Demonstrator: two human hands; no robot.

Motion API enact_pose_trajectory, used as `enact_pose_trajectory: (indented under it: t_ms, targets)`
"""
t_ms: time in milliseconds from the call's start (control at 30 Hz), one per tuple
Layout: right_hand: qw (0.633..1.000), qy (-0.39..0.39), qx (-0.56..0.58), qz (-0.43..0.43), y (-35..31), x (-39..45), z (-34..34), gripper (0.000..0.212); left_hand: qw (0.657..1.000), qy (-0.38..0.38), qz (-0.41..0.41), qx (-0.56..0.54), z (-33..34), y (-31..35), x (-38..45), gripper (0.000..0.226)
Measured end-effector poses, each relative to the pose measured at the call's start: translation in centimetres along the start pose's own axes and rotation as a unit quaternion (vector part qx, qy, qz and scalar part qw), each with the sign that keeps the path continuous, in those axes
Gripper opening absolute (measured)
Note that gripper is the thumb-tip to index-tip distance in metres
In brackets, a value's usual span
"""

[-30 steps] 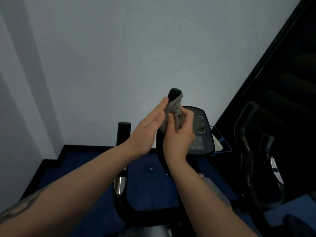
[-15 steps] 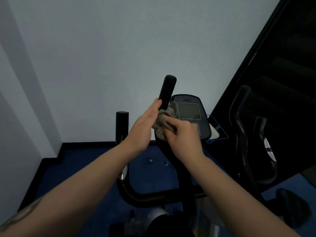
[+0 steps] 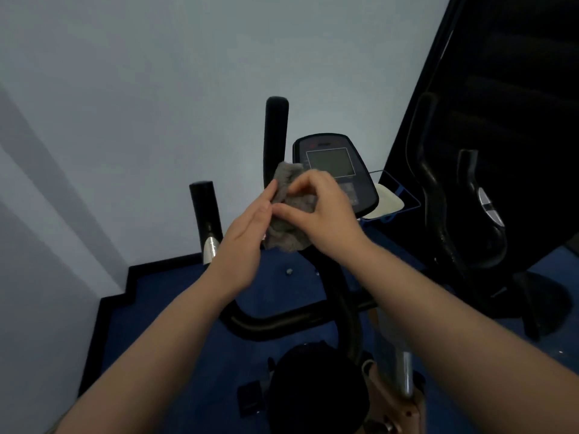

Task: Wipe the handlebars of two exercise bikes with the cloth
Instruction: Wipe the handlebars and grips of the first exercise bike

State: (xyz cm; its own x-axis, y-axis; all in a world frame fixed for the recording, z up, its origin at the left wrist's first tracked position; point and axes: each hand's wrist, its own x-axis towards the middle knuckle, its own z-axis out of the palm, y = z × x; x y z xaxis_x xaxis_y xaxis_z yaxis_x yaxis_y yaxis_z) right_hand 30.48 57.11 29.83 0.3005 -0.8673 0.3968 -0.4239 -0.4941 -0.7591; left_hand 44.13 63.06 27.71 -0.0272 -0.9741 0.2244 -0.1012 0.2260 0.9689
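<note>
Since the earlier frames your hands slid the cloth (image 3: pixel 287 211) down the right handlebar (image 3: pixel 275 136), baring its upper end.

From the head view, the cloth sat bunched around the bar's lower stretch, beside the console (image 3: pixel 333 170). Your right hand (image 3: pixel 322 211) pinched the cloth with curled fingers; your left hand (image 3: pixel 247 233) pressed it with straight fingers, palm inward. The loose bunching could have slipped off and skipped part of the grip. The left handlebar (image 3: pixel 203 208) looked untouched, and the second bike's handlebars (image 3: pixel 435 189) stood well apart at the right edge.
</note>
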Motion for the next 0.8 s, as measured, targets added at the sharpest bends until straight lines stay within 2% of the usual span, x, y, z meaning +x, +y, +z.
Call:
enact_pose_trajectory:
  t_ms: [67, 133, 267, 400, 600, 733, 800]
  targets:
    - [0.999, 0.024, 0.021, 0.013, -0.4, -0.4, 1.1, 0.039, 1.000, 0.015, -0.004, 0.001, 0.0, -0.1, 0.0, 0.045]
    - [0.999, 0.032, -0.003, 0.007, -0.6, -1.0, 1.7, 0.038, 0.999, 0.032, -0.009, 0.004, 0.2, -0.2, 0.1, 0.045]
    - [0.996, 0.003, -0.038, -0.076, 0.1, -1.9, 1.6, 0.043, 0.998, 0.063, -0.021, -0.012, 0.8, -0.4, 0.0, 0.046]
    - [0.993, -0.014, -0.058, -0.097, 0.8, -2.4, 0.4, 0.037, 0.998, 0.053, -0.025, 0.015, 2.0, -0.7, -0.8, 0.054]
    - [0.997, -0.063, -0.054, -0.011, 0.6, -3.5, -1.5, 0.039, 0.991, -0.002, 0.017, 0.134, 1.4, -1.4, -1.6, 0.051]
    - [0.994, -0.054, -0.081, 0.057, 0.3, -4.7, -2.0, 0.040, 0.960, -0.049, 0.051, 0.271, 1.3, -1.3, -1.5, 0.054]
    - [0.991, -0.033, -0.096, 0.083, 0.3, -5.6, -1.7, 0.040, 0.952, -0.069, 0.062, 0.293, 1.3, -1.2, -1.5, 0.055]
